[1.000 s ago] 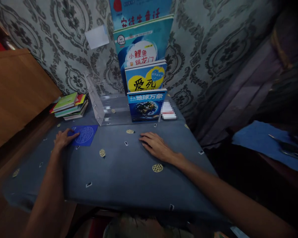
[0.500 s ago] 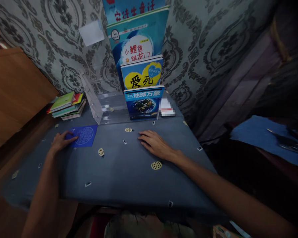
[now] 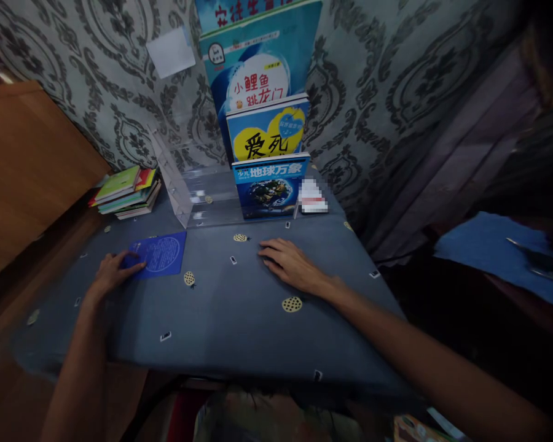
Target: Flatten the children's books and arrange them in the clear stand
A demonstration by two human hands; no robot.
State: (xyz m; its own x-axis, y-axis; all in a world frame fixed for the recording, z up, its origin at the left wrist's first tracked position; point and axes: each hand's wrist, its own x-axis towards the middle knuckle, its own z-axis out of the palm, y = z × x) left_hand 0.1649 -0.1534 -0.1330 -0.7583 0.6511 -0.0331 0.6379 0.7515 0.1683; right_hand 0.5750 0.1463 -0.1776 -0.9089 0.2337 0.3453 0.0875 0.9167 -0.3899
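Note:
My left hand (image 3: 115,270) rests on the left part of a thin blue booklet or card (image 3: 163,255) with white print in a round outline. Its thumb and fingers are stretched out and apart over the booklet, which lies flat on the patterned tablecloth (image 3: 212,313). Part of the booklet's left side is hidden under the fingers. Palm down, my right hand (image 3: 288,264) lies on the cloth with its fingers extended and nothing in it. Beyond it, a clear tiered rack (image 3: 172,181) holds a blue book with an Earth picture (image 3: 270,190) at the front.
Behind that book stand a yellow-heart book (image 3: 267,132), a teal book (image 3: 258,77) and another blue book (image 3: 244,13). A stack of books (image 3: 126,193) lies left of the rack. A blurred white item (image 3: 313,199) is at its right. A blue cloth (image 3: 479,255) lies far right.
The blue booklet has turned a little and shifted slightly right and toward me, with my left hand on it. My right hand stays in place. The view has tilted slightly.

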